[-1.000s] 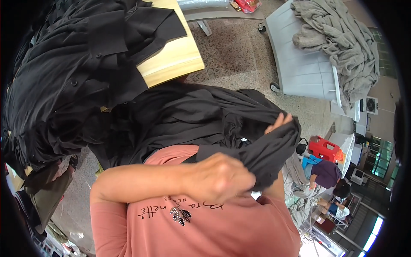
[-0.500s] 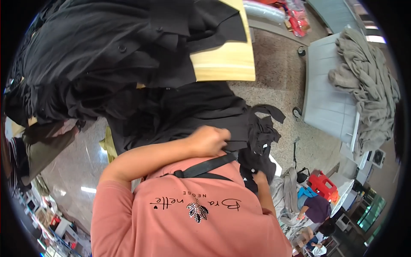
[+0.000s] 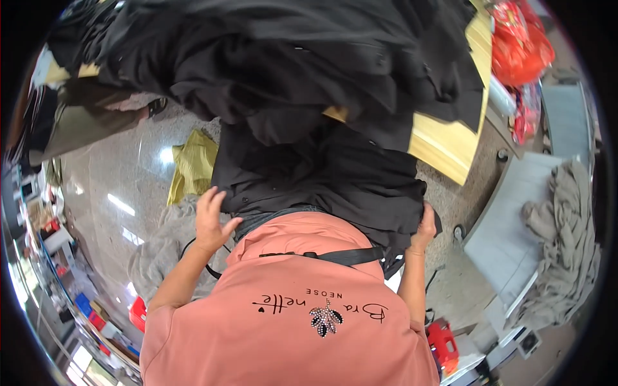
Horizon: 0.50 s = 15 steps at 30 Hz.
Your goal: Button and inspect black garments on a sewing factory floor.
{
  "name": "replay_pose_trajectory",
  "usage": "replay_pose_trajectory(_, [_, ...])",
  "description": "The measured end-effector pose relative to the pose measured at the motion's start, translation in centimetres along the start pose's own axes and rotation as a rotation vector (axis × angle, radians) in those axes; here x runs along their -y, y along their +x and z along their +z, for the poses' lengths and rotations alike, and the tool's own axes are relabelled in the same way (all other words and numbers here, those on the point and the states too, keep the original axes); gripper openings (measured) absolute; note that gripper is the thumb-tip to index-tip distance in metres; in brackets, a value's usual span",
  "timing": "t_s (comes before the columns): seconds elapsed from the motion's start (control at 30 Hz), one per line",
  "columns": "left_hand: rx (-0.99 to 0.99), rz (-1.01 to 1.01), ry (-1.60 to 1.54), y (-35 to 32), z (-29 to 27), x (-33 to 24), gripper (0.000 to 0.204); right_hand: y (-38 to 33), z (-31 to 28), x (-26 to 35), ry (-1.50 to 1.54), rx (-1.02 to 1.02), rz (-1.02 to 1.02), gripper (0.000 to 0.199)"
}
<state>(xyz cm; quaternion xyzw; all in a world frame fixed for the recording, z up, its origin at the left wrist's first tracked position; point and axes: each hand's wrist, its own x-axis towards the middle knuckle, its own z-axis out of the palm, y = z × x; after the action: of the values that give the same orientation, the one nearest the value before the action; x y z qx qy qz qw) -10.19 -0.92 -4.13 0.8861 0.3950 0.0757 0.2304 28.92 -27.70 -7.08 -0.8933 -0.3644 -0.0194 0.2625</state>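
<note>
Black cloth of a garment [image 3: 302, 177] lies over my lap, hanging down from the edge of the table, with a small dark button near its left side. At its left edge is my left hand [image 3: 212, 222], fingers spread and thumb apart, close to the fabric without gripping it. On the opposite side, my right hand [image 3: 422, 228] has its fingers closed around the garment's right edge. Above the lap, a heaped pile of black garments [image 3: 277, 58] covers most of the table; a few buttons show on it.
Bare pale wood of the tabletop [image 3: 444, 145] shows at the right. A wheeled white cart [image 3: 508, 212] holds grey-brown cloth [image 3: 563, 238]. Mustard cloth [image 3: 193, 164] and grey fabric [image 3: 164, 248] lie to the left. Another person's leg [image 3: 90, 122] is at upper left; red bags [image 3: 518, 45] sit upper right.
My left hand has gone from the middle of the cloth to its left edge and opened. My right hand has come up to the garment's right edge. The view has turned.
</note>
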Motion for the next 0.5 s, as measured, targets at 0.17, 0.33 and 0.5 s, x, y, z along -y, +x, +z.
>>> replay_pose_trajectory(0.17, [-0.041, 0.011, -0.083, 0.4, 1.3, -0.7, 0.055, 7.3, 1.0, 12.4, 0.188, 0.089, -0.502, 0.027])
replay_pose_trajectory(0.33, [-0.141, 0.18, -0.174, 3.9, 0.5, -2.8, 0.04, 6.9, 6.6, 18.5, 0.36, 0.775, -0.725, 0.025])
replay_pose_trajectory(0.5, [-0.104, 0.396, -0.207, 10.5, 1.9, -4.8, 0.031, 5.1, 10.4, 20.7, 0.154, 1.105, -0.658, 0.024])
